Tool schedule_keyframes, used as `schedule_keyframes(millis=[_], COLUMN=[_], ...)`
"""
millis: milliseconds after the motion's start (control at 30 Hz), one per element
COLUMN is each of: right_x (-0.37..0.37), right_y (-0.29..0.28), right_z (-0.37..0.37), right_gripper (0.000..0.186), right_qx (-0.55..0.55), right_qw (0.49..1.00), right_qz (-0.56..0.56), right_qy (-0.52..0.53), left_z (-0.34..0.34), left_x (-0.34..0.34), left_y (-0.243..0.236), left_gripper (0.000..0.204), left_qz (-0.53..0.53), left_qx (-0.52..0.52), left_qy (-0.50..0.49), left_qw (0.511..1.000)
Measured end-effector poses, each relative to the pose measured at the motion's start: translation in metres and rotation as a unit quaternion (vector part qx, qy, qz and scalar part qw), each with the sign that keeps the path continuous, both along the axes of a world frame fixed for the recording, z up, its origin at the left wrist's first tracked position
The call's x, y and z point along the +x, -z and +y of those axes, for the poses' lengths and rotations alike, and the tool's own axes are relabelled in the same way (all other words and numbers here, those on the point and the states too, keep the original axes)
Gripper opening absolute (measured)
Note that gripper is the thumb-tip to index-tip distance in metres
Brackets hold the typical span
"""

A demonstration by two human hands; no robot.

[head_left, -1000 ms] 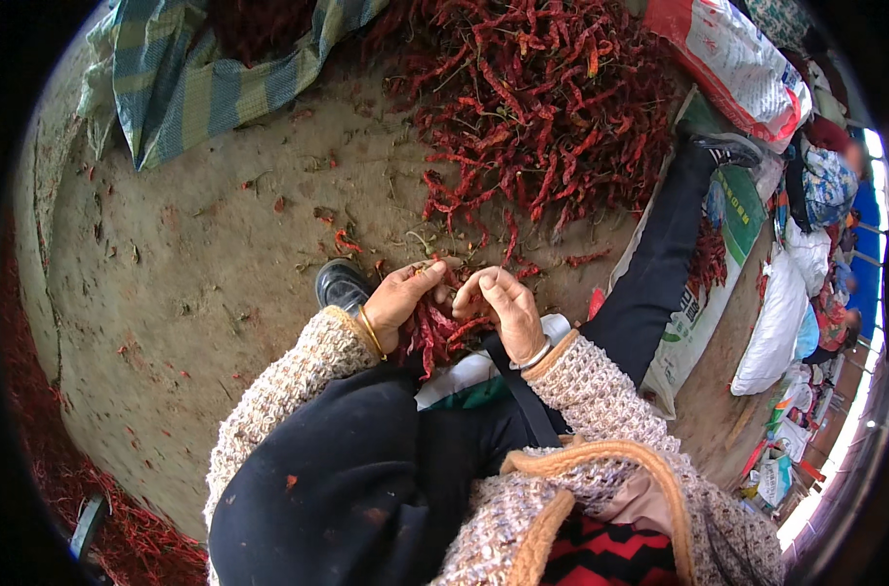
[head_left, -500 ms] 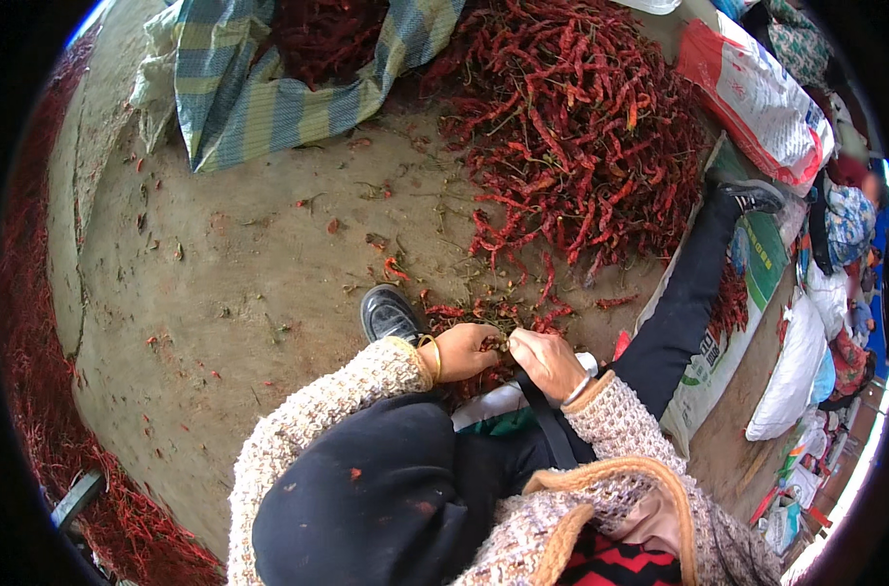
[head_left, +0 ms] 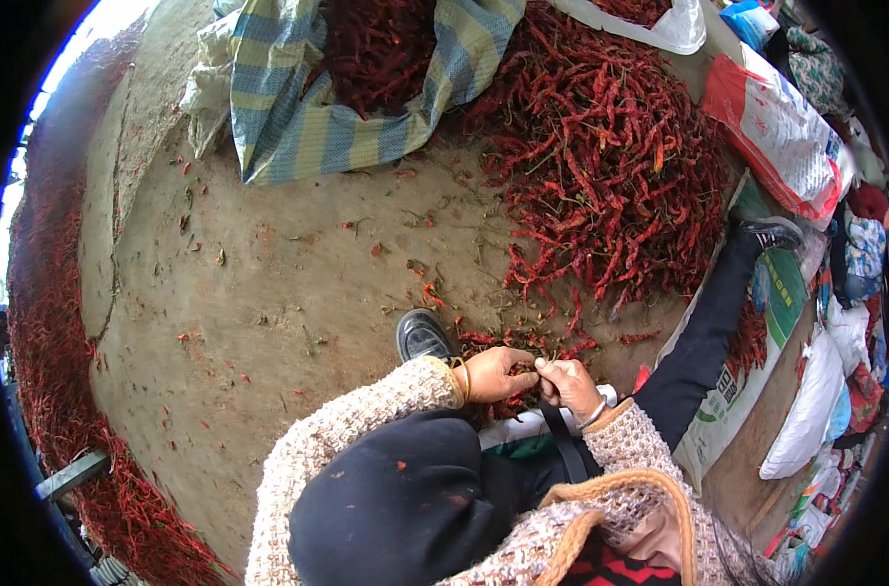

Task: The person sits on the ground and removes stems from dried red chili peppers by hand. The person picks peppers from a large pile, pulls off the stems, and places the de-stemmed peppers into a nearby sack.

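Dried red chilies with green stems (head_left: 522, 402) show under and between my hands. My left hand (head_left: 495, 377) curls closed round some of them, with a yellow bangle at its wrist. Beside it, my right hand (head_left: 566, 383) is pinched at the left hand's fingertips; what it grips is too small and covered to name. My left shoe (head_left: 423, 334) lies just beyond the hands. A large heap of red chilies (head_left: 605, 166) is ahead at right, and loose stems lie scattered on the concrete floor (head_left: 220, 332).
A checked sack (head_left: 317, 146) holding chilies is at top. A red-and-white sack (head_left: 776, 132), green printed sack (head_left: 776, 298) and white sack (head_left: 801, 415) lie right, with cloth bundles (head_left: 859, 254). A band of chilies (head_left: 59, 391) and a metal bar (head_left: 73, 474) are left.
The view has swung, so the floor and objects sit lower and farther right. My hands have come together, my left fingers turning inward over the chilies and my right fingertips meeting them.
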State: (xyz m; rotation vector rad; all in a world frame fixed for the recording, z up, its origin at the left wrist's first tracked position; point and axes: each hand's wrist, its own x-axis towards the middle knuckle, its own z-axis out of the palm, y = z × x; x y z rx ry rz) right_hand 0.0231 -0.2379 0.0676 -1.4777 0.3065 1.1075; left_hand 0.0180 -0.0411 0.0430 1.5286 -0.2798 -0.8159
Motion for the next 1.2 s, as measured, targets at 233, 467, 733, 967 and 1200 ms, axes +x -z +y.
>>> schedule_keyframes(millis=[233, 467, 733, 967, 1200], right_x=[-0.003, 0.001, -0.020, -0.033, -0.034], right_y=[0.007, -0.053, 0.023, 0.043, 0.068], right_z=[0.010, 0.043, -0.017, -0.027, -0.047], right_gripper=[0.044, 0.016, 0.033, 0.040, 0.038], right_qx=[-0.085, 0.097, -0.243, -0.213, -0.214], right_qw=[0.960, 0.678, 0.783, 0.865, 0.895], right_qz=[-0.265, -0.682, -0.421, -0.290, -0.277], right_qy=[-0.026, -0.259, -0.387, -0.351, -0.276], left_z=[0.001, 0.008, 0.014, 0.058, 0.192], left_x=[0.005, 0.000, 0.010, 0.090, 0.287], left_y=[-0.004, 0.024, 0.014, -0.030, -0.102], left_gripper=[0.030, 0.027, 0.017, 0.023, 0.056], left_qz=[0.007, 0.074, 0.227, 0.165, -0.188], left_qx=[0.039, 0.183, -0.045, -0.002, 0.106], left_qy=[-0.025, -0.152, -0.290, -0.467, -0.525], left_qw=[0.999, 0.968, 0.929, 0.869, 0.823])
